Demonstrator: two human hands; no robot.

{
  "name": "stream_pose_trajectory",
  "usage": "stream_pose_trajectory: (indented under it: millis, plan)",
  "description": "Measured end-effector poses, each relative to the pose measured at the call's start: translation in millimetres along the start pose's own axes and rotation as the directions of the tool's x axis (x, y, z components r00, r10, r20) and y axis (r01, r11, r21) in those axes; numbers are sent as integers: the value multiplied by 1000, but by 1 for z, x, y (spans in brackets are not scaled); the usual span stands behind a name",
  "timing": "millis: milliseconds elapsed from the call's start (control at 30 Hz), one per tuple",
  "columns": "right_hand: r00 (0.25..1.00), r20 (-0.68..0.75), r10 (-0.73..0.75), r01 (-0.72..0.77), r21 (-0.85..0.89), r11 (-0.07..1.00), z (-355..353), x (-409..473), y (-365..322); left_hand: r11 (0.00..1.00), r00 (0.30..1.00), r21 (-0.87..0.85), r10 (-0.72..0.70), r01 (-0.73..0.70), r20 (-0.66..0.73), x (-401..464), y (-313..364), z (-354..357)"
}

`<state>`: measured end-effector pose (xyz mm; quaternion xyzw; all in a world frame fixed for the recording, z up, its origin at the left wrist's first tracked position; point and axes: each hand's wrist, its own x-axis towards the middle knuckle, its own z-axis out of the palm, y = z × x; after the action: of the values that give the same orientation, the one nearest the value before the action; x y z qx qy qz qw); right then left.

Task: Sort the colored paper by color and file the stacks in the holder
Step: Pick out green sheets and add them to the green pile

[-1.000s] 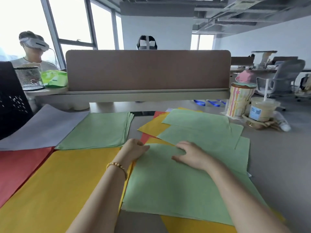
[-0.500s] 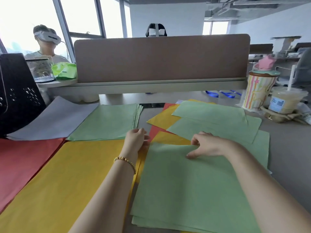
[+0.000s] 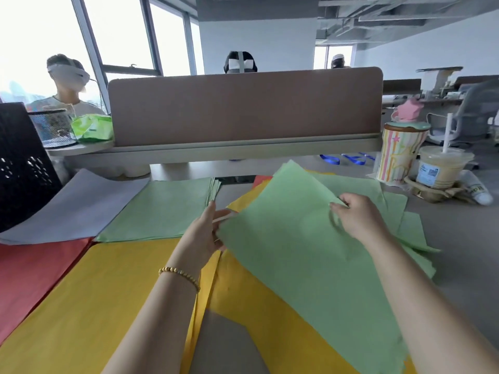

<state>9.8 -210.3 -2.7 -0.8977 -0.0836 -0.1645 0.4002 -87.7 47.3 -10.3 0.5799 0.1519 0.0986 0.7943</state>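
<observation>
Both hands grip a lifted green sheet [image 3: 297, 255], left hand [image 3: 205, 233] at its left edge, right hand [image 3: 356, 220] pinching its upper edge, above yellow paper [image 3: 270, 306].

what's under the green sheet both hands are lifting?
Under the lifted green paper sheet: yellow paper sheets, a red corner at the far edge, and more green sheets to the right. Whatever lies beneath its middle is covered.
</observation>
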Motion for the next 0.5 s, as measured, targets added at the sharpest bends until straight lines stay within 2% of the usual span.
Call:
stream_pose_trajectory:
  millis: [100, 200, 333, 433, 500]
  plan:
    - [997, 39, 65, -71, 188, 980, -2, 4, 4, 993, 996, 84, 79, -82, 36, -5, 3, 7]
    - [982, 122, 142, -174, 316, 933, 0, 3, 6, 997, 983, 80, 9, -24, 185, -16, 5, 12]
    - [910, 204, 360, -412, 533, 739, 6, 2, 12, 974, 954, 223, -92, 27, 285, -26, 6, 16]
    - [912, 224, 343, -409, 560, 721, 15, -1, 9, 906, 972, 416, -165, 83, 166, -25, 1, 16]
    - [909, 274, 314, -417, 612, 672, 16, -4, 2, 894, 988, 434, -144, 107, 51, -22, -2, 14]
